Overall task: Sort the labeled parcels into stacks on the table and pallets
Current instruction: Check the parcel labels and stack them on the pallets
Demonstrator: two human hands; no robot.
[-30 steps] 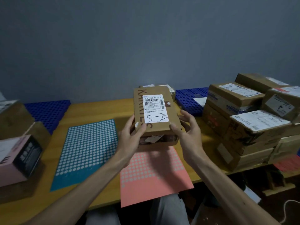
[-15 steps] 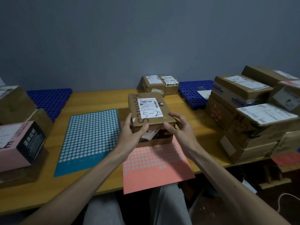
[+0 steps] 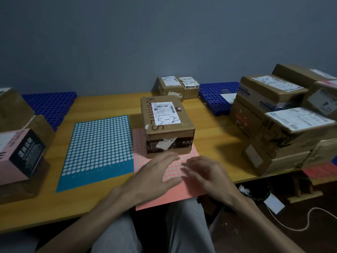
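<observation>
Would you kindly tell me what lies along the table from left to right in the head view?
Pink box → teal dotted mat → parcel marked 5-2 → blue pallet → stack of brown parcels.

The person's left hand (image 3: 155, 173) and right hand (image 3: 207, 175) are bare, and both forearms (image 3: 99, 209) are uncovered along the whole length that shows. The legs are clothed in plain light grey trousers (image 3: 187, 227) of a soft cloth that creases loosely over the thighs. Both hands are blurred, so their finer detail cannot be made out.
</observation>
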